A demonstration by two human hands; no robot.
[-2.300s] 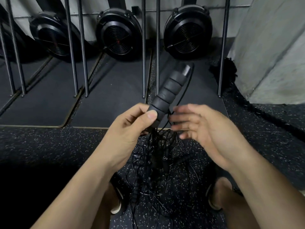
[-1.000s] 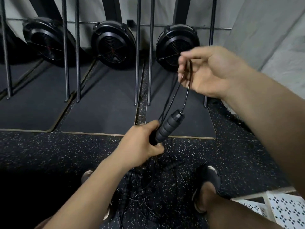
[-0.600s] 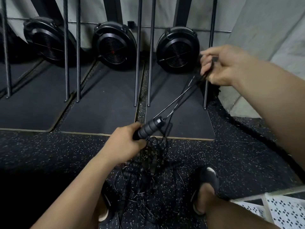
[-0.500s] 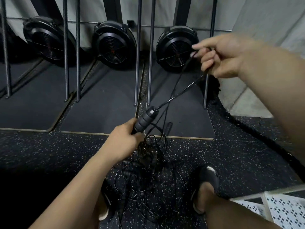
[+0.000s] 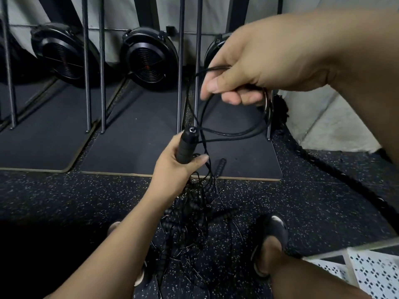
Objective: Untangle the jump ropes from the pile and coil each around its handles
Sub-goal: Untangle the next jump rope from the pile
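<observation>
Your left hand point(image 5: 179, 167) is wrapped round a black ribbed handle point(image 5: 186, 145), thumb laid across its lower end, cap tipped up and away from you. That leaves the cord a free exit at the top.

Your right hand point(image 5: 248, 67) is raised above and to the right, fingers curled round the thin black cord point(image 5: 237, 131), which sweeps down in a loop and back toward the cap. Holding it high like that looks meant to lift this rope's slack off the rest, so you can pick out which strand is yours.

Below your left wrist the pile point(image 5: 194, 223) of tangled ropes trails down and spreads over the speckled floor point(image 5: 86, 201). Several strands run straight up past the handle, so I judge this rope isn't free yet and coiling would be early.

A loose handle point(image 5: 220, 167) lies by the edge of the dark mat point(image 5: 138, 147), near your left thumb. I can't tell whether the strands crossing beside the cap belong to this rope or another.

A white perforated crate point(image 5: 375, 275) sits at lower right, well apart from the pile.
</observation>
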